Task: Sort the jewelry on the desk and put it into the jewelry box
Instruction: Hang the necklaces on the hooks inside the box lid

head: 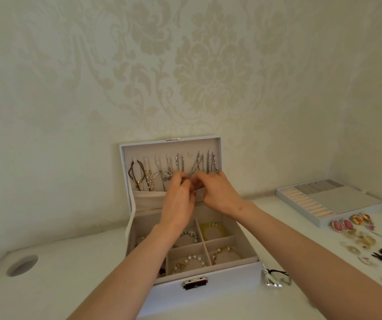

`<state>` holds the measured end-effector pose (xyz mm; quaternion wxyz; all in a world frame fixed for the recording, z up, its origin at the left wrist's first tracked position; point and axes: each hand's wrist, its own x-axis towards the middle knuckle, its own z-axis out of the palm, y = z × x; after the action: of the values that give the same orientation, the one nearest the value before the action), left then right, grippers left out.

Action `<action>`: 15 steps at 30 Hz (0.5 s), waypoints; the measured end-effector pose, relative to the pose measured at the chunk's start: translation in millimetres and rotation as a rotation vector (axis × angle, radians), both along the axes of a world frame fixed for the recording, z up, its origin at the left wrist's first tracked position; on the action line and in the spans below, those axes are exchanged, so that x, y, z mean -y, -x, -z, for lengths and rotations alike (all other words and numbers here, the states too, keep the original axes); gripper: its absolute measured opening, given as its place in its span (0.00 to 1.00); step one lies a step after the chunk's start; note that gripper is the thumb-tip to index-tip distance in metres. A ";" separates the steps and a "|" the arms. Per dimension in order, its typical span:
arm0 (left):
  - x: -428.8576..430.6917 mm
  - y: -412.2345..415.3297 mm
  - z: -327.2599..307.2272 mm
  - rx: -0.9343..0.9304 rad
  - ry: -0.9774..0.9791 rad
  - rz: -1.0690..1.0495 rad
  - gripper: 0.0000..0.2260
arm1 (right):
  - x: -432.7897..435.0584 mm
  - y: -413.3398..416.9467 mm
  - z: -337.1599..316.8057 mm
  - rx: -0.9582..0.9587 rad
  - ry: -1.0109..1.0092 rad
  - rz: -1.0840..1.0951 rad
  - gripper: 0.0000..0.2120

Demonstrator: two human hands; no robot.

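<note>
A white jewelry box (231, 280) stands open on the desk, its lid upright against the wall. Several necklaces hang from hooks inside the lid (125, 158). My left hand (179, 199) and my right hand (220, 192) meet in front of the lid's lower pocket, fingers curled, both pinching a thin silver chain necklace (195, 168) that hangs from a hook. The box's lower compartments hold bracelets: a yellow bangle (213, 227), a pearl bracelet (191, 260) and a gold chain bracelet (225, 250).
A removable tray (356, 202) with ring rolls lies at the right. Pink earrings (344, 225), orange earrings (360, 219) and several other pieces are spread on the desk at the right. A silver piece with black cord (273, 279) lies beside the box. A round cable hole (22, 265) is at the left.
</note>
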<state>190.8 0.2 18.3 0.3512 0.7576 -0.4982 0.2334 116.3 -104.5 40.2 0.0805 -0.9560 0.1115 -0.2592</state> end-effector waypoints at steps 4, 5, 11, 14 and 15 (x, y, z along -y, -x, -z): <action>0.3 -3.0 1.5 0.056 0.028 -0.014 0.03 | -1.4 7.5 6.0 0.297 -0.097 -0.030 0.18; 0.6 -3.9 1.6 0.072 0.034 -0.032 0.02 | -2.3 9.3 7.6 0.333 -0.088 0.008 0.16; 0.0 -3.4 2.4 0.157 -0.038 -0.149 0.02 | -4.6 14.7 13.5 0.207 -0.120 0.168 0.09; -1.0 -3.2 2.5 0.128 -0.081 -0.162 0.05 | -6.2 12.0 16.0 0.086 -0.122 0.171 0.13; -1.4 -3.5 2.3 0.109 -0.074 -0.155 0.05 | -6.3 9.7 17.2 0.073 -0.125 0.183 0.14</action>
<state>194.3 1.7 16.0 0.2761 0.7926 -0.4646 0.2823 106.6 -98.2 23.0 0.1199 -0.9248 0.2112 -0.2928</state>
